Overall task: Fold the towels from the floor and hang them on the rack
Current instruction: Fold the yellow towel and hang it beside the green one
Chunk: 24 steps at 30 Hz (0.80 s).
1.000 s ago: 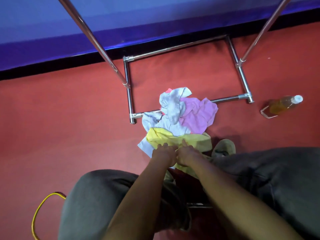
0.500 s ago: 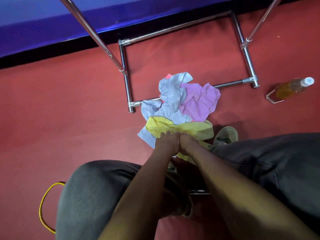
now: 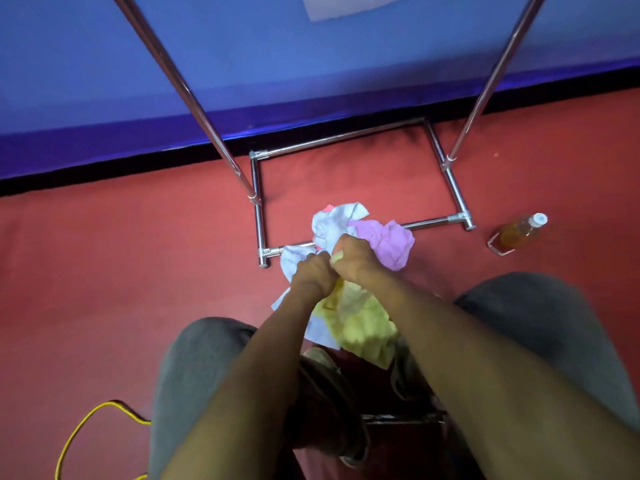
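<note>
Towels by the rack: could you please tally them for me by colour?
Yellow towel: 1
Purple towel: 1
Grey towel: 1, perhaps 2
Pink towel: 1, mostly hidden
Total: at least 4

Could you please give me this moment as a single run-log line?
step: pickup | left hand: grips yellow towel | right hand: grips yellow towel | pink towel, grey towel: on floor, across rack bar

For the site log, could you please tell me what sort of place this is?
Probably an indoor room, perhaps a staged work area: a red carpet-like floor, a blue wall with a black skirting strip, and a chrome rack with crumpled towels at its base.
</note>
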Tool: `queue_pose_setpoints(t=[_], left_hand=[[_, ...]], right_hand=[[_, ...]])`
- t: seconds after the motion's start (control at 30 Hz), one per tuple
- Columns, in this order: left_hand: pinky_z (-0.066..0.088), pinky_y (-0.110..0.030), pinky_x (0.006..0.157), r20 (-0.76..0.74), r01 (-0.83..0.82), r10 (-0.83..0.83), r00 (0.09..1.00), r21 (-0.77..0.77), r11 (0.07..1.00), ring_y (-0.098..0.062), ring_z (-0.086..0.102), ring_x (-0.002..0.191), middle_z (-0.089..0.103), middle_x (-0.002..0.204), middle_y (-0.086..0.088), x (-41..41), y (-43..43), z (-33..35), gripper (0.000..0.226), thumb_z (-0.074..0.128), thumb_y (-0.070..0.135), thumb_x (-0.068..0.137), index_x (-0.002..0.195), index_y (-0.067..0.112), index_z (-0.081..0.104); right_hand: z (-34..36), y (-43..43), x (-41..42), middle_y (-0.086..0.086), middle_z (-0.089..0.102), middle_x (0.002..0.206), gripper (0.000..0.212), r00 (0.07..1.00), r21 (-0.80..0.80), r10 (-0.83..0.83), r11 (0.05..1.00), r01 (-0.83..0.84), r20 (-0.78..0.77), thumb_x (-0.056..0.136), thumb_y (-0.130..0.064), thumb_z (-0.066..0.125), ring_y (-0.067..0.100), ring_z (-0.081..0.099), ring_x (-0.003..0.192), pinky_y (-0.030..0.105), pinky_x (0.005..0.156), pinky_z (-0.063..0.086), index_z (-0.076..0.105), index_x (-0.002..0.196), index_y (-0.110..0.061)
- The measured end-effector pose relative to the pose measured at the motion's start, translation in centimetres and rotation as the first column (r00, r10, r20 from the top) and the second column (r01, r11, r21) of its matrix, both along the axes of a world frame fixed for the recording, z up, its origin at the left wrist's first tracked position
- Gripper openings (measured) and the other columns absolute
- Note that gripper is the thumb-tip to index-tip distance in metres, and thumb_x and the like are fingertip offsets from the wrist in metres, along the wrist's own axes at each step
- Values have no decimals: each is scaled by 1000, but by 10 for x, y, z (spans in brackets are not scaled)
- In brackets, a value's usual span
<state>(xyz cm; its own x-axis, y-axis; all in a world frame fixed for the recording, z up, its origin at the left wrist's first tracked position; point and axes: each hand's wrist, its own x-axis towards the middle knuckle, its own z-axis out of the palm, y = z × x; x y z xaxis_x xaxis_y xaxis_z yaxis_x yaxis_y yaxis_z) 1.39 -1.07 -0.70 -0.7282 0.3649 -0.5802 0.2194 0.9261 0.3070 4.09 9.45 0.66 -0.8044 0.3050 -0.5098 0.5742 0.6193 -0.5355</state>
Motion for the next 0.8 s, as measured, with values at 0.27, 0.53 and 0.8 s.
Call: queue_pose_setpoints(t=[0.27, 0.53, 0.8], left_hand=[[43, -43, 80, -99, -199, 264, 960, 425, 883, -43, 61, 103, 65, 109, -28, -15, 16, 139, 4, 45, 12, 99, 102, 9, 46], [37, -37, 69, -408, 160, 21, 913, 407, 899, -32, 61, 94, 67, 100, -14, 2, 20, 299, 33, 67, 37, 92, 102, 13, 46], [47, -33, 65, -531, 53, 283, 799, 531, 846, -27, 64, 78, 67, 79, -1, 50, 13, 447, 38, 54, 54, 88, 78, 19, 63]], right_hand=[[145, 32, -4, 17, 70, 116, 33, 994, 210, 95, 974, -81, -57, 88, -25, 63, 36, 67, 108, 34, 76, 48, 67, 117, -10], [302, 60, 28, 19, 70, 116, 44, 869, -73, -354, 933, 351, -345, 76, -29, 59, 37, 64, 112, 32, 79, 47, 70, 112, -6], [439, 63, 75, 6, 75, 94, 74, 751, -424, -435, 877, 228, -496, 43, -43, 73, 21, 74, 84, 36, 74, 62, 67, 110, -14]])
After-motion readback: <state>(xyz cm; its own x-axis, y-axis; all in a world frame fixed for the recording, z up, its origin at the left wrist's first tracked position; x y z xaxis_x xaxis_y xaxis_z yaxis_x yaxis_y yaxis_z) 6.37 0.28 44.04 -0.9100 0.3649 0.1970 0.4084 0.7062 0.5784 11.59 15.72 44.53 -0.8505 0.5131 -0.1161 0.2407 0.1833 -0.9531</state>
